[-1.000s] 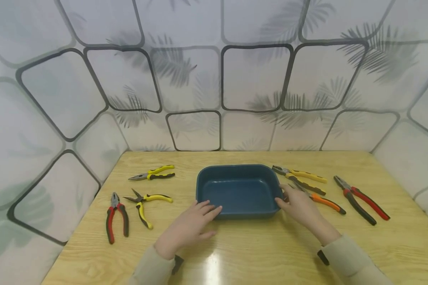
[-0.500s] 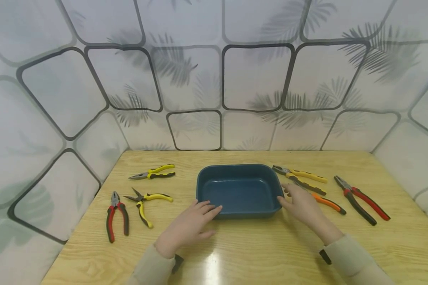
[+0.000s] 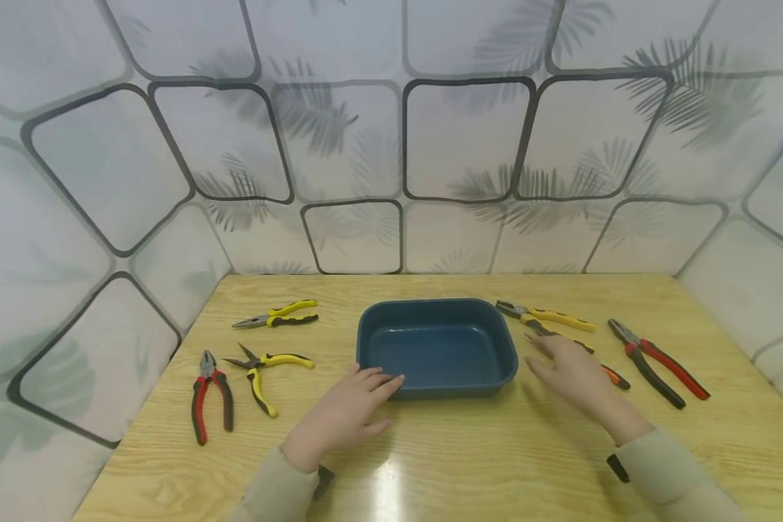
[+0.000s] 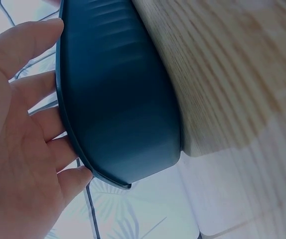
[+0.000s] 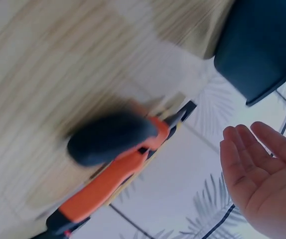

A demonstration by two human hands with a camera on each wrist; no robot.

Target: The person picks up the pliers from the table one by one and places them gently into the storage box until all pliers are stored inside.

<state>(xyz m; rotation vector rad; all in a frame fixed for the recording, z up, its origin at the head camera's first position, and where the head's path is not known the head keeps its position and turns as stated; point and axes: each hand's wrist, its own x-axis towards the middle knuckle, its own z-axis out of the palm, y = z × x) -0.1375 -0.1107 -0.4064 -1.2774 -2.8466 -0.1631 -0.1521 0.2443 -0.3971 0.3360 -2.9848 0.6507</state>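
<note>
A dark blue rectangular tray (image 3: 440, 351) stands on the table. My left hand (image 3: 342, 424) rests its fingertips on the tray's front left rim; in the left wrist view its fingers (image 4: 36, 42) touch the rim without wrapping round the wall. To the right of the tray and apart from it, my right hand (image 3: 577, 380) hovers with loose fingers, holding nothing. Partly hidden under that hand lie orange-handled pliers (image 3: 616, 375), whose orange and black handles (image 5: 105, 184) show in the right wrist view. Just behind them are pliers with yellow and black handles (image 3: 561, 319).
On the left lie closed yellow-and-black long-nose pliers (image 3: 274, 319), spread yellow-handled pliers (image 3: 290, 358) and red-and-black pliers (image 3: 200, 399). Large red-and-black pliers (image 3: 675, 371) lie at the far right. A patterned curtain-like backdrop (image 3: 470, 145) encloses the wooden table (image 3: 457, 457) behind and at the sides.
My right hand has let go of the tray's right rim and moved right, over the orange-handled pliers. My left hand and the tray have stayed in place.
</note>
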